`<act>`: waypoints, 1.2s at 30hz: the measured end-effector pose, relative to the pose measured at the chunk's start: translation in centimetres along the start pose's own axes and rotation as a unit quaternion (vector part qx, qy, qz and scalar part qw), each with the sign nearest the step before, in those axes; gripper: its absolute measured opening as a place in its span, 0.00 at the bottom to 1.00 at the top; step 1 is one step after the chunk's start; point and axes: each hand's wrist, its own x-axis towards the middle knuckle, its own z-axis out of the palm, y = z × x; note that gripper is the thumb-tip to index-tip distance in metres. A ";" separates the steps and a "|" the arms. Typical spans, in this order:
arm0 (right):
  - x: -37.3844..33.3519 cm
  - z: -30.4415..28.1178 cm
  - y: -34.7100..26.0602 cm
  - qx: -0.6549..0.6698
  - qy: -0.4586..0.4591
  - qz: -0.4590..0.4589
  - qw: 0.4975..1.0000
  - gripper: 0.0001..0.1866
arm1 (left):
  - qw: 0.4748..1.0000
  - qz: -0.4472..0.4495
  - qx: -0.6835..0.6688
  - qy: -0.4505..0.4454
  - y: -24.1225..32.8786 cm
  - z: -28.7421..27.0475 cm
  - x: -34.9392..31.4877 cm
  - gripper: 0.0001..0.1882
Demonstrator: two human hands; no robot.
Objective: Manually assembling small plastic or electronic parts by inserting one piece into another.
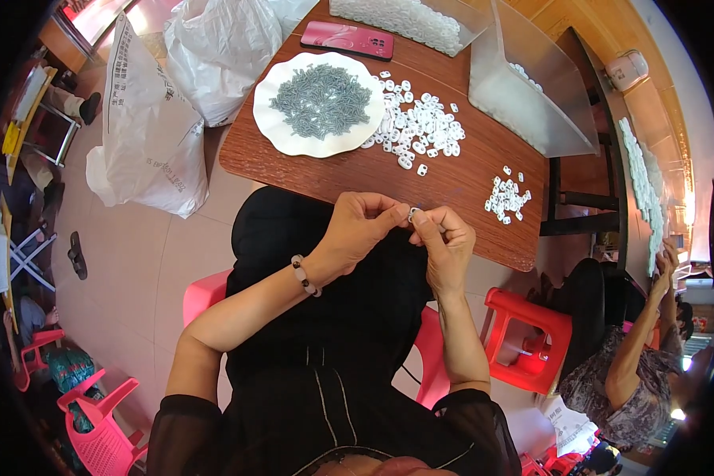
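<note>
My left hand (355, 232) and my right hand (447, 247) meet above my lap, just off the table's near edge. Between their pinched fingertips is a small white plastic piece (412, 213), mostly covered by the fingers. A scalloped white plate (266, 131) beyond my left hand holds a heap of small grey screw-like pins (321, 99). To its right, white two-holed plastic pieces (425, 127) lie scattered in a pile. A smaller group of similar white pieces (506, 198) sits near the table's right end.
The brown wooden table (333, 170) also carries a pink phone (347, 40) and clear bins (496, 103) of white pieces. White sacks (155, 143) stand at left. A red stool (529, 337) is at right, near another person (627, 373) with raised hands.
</note>
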 end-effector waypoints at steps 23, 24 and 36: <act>0.0 -0.6 0.5 0.019 0.024 0.003 1.000 0.10 | 0.999 -0.033 0.007 -0.008 0.9 0.1 -0.2 0.13; 0.0 -0.6 0.4 0.019 0.020 0.004 1.000 0.10 | 1.000 -0.029 0.008 -0.004 1.0 0.1 -0.3 0.12; -0.1 -0.1 0.1 0.000 0.007 -0.001 1.000 0.09 | 1.000 -0.005 0.013 0.004 0.1 0.0 0.0 0.10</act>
